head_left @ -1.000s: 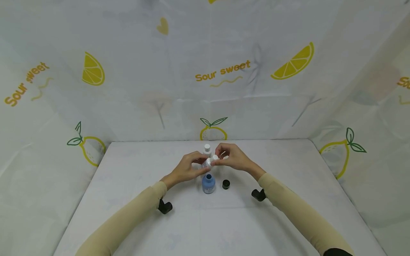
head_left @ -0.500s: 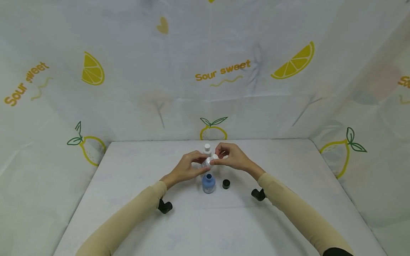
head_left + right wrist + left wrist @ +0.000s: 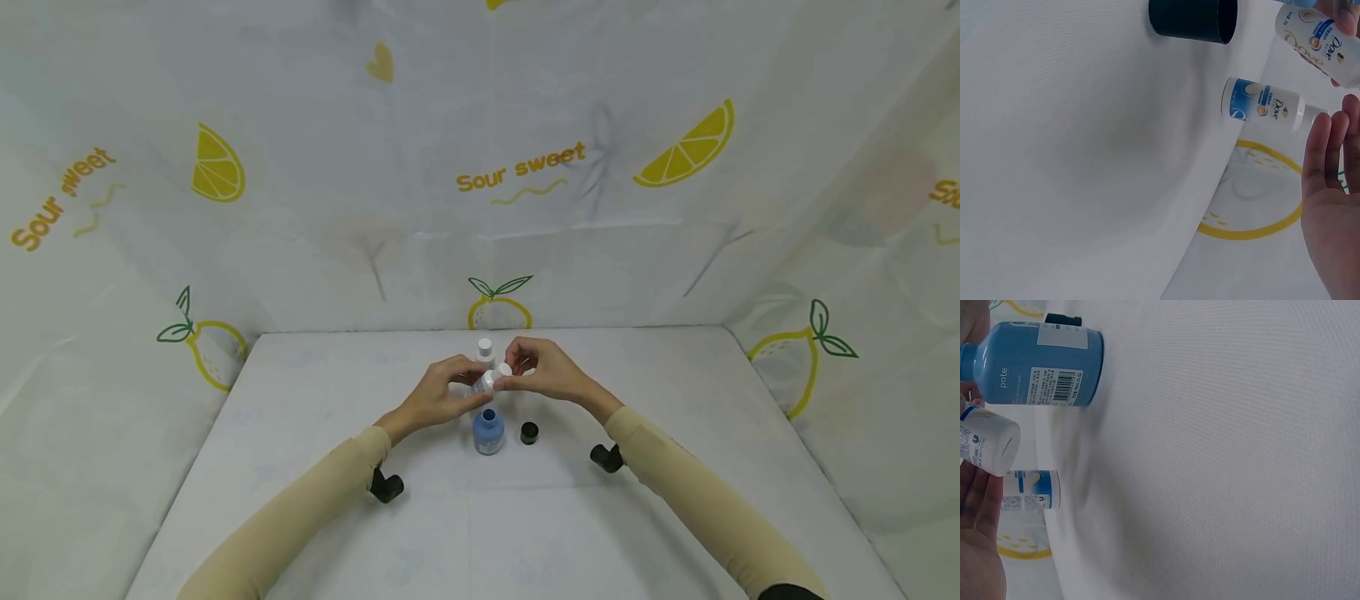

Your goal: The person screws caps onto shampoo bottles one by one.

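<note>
My left hand (image 3: 437, 392) grips a small white Dove bottle (image 3: 482, 384), tilted with its top toward the right hand. The thumb and fingers of my right hand (image 3: 550, 368) pinch the white cap (image 3: 505, 369) at that bottle's top. Labels on the held bottle (image 3: 1319, 40) show in the right wrist view. Just below the hands stands a blue bottle (image 3: 488, 433) with its mouth uncovered. A second white Dove bottle (image 3: 1266, 106), capped, stands upright behind the held one.
A black cap (image 3: 529, 432) lies on the white table (image 3: 337, 533), right of the blue bottle. Behind the table hangs a white sheet (image 3: 420, 242) with lemon prints. Black wrist cameras (image 3: 387, 486) jut out below the sleeves.
Both hands stay in nearly the same place, still on the white bottle and its cap. The blue bottle and black cap have not moved.
</note>
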`<action>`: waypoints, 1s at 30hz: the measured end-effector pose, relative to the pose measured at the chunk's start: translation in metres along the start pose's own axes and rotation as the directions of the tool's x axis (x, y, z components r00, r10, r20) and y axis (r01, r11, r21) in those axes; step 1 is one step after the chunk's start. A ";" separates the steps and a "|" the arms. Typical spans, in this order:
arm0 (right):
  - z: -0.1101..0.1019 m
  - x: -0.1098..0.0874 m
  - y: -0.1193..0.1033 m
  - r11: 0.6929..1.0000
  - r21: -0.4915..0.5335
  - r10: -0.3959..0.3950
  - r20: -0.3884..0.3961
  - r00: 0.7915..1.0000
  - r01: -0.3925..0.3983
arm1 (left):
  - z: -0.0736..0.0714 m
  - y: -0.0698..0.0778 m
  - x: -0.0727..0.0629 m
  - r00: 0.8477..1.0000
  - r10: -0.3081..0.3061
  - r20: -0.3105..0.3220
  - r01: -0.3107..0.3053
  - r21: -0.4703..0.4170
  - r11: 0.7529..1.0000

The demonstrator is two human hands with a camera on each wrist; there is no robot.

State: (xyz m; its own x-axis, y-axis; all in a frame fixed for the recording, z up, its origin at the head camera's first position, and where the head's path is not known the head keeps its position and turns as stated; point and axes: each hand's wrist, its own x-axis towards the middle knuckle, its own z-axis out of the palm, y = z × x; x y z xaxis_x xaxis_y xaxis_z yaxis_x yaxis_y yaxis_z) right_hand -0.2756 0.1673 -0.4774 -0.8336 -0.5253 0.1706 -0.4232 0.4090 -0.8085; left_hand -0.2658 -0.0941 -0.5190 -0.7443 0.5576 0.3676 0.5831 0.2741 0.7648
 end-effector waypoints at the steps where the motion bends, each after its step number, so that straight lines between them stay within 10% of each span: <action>1: -0.001 0.000 0.000 1.000 0.000 0.000 0.000 1.000 0.000 | 0.000 0.000 0.000 1.000 0.000 -0.001 0.000 0.001 1.000; 17: -0.016 0.000 0.002 0.983 0.184 -0.060 0.173 0.983 0.028 | -0.004 0.000 -0.003 0.999 -0.044 0.017 0.044 0.005 0.999; 30: -0.013 0.001 -0.001 0.986 0.162 -0.075 0.170 0.983 0.047 | -0.003 -0.001 -0.002 1.000 0.001 0.006 -0.001 0.006 1.000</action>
State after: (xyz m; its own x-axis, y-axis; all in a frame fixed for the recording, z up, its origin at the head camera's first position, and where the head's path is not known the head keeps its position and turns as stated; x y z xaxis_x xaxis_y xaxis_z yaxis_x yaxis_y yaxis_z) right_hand -0.2805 0.1757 -0.4693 -0.7269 -0.6739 0.1323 -0.3987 0.2572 -0.8803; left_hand -0.2657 -0.0976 -0.5194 -0.7415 0.5629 0.3652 0.5859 0.2779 0.7613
